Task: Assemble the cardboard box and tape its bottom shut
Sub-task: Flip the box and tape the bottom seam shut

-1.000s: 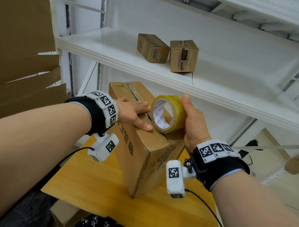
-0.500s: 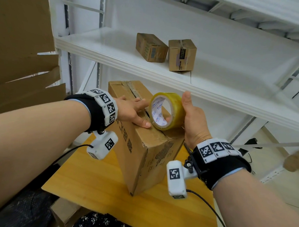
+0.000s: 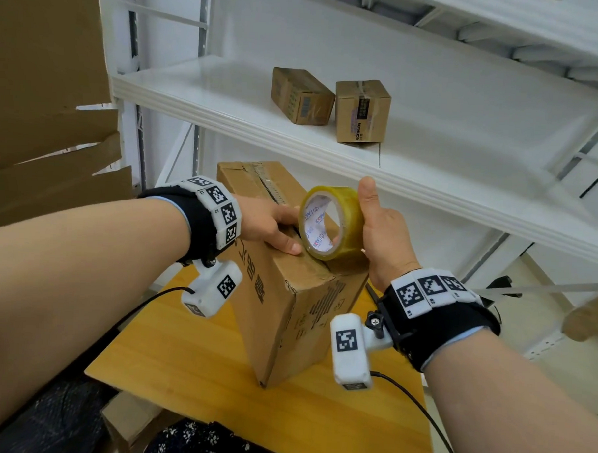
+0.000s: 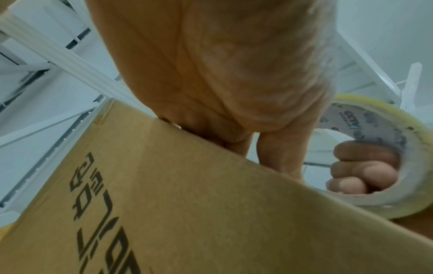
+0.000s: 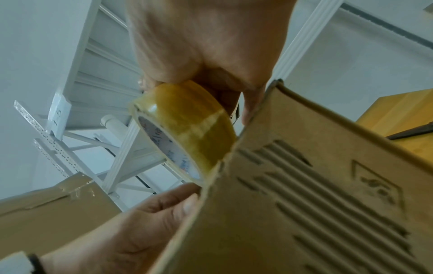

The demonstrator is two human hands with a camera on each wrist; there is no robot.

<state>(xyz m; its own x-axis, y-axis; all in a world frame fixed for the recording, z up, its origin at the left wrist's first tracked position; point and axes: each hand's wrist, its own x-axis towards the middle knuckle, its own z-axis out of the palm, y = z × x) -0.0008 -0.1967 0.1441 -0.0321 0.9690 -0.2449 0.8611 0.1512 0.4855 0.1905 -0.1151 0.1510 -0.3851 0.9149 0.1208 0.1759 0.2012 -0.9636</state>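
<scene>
Cardboard box (image 3: 288, 287) stands upended on the wooden table (image 3: 189, 358), its closed flaps facing up and a strip of old tape running along the far part of the seam. In the head view the left hand (image 3: 270, 221) lies across the top on the left of the seam, fingers fairly straight and pressing down, thumb along the near edge; the right hand (image 3: 381, 233) grips the tape roll (image 3: 330, 222) upright, thumb raised along its far rim, fingers through the core, the roll's lower edge resting at the near end of the seam. Two small cartons (image 3: 330, 108) sit on the white shelf (image 3: 430, 174) behind, well apart from the work. From the left wrist, the palm (image 4: 211, 74) bears on the box's top edge and three fingertips (image 4: 365, 172) of the other hand curl inside the roll — a firm hold. From the right wrist, the roll (image 5: 187, 129) meets the corner of the box (image 5: 304, 204), with the left thumb (image 5: 168, 200) just beside it; whether a free tape end is already stuck down I cannot tell. To tape well, I judge the left hand should keep the flaps flush and pin the tape's start, while the right draws the roll straight along the seam under steady tension — centred, so both flaps catch.
</scene>
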